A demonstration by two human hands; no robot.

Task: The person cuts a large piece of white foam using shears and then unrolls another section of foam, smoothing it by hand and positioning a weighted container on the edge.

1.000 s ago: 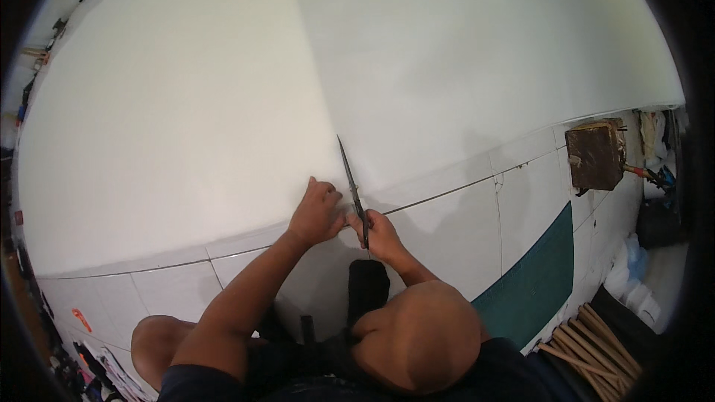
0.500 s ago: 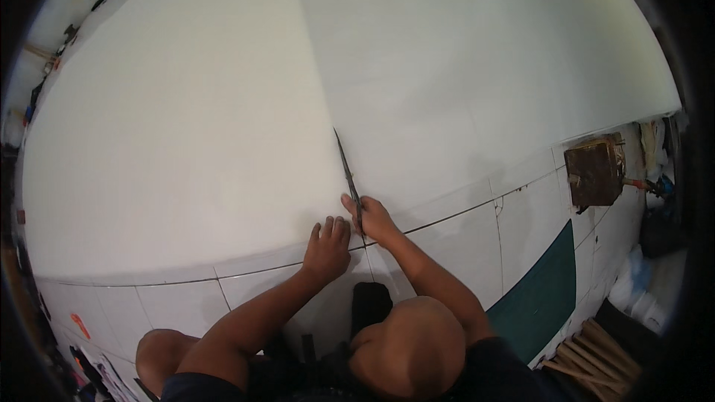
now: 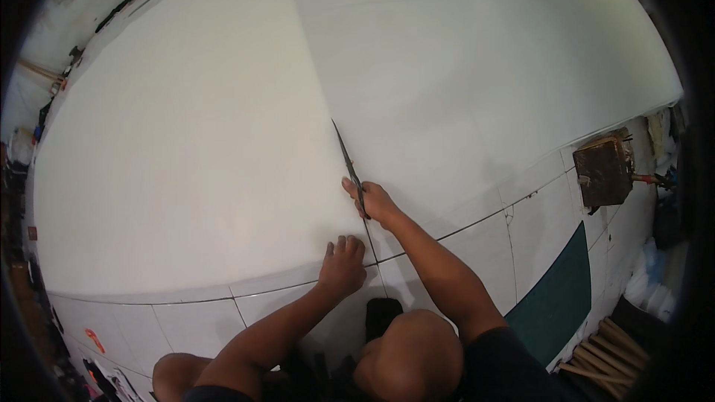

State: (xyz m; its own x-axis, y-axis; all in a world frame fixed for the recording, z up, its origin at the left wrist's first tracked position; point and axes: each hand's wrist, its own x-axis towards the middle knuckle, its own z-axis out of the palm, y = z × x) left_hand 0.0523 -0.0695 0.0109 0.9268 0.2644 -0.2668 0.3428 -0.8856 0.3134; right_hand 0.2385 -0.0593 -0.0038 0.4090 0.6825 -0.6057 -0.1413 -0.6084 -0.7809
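Note:
A pair of long dark scissors (image 3: 348, 158) lies along the straight edge of a large cream-white sheet (image 3: 186, 156), its blades pointing away from me and looking closed. My right hand (image 3: 380, 202) is wrapped round the scissors' handles, thumb on the left side. Nearer to me, my left hand (image 3: 345, 264) rests on the cream sheet's near right corner, fingers stretched out and nothing held in them. To the right of the scissors spreads a greyer white sheet (image 3: 447, 89), meeting the cream one along a line that runs to the far side.
White tiles (image 3: 290, 298) show along the near side, and my knees (image 3: 417, 350) are drawn up there. At right are a brown box-like object (image 3: 605, 170), a dark green sheet (image 3: 558, 290) and several wooden sticks (image 3: 607, 357). A small orange item (image 3: 94, 340) lies at the left.
My right hand has pushed forward with the scissors along the sheet edge, away from my left hand, which stays by the near corner. The whole view has shifted slightly.

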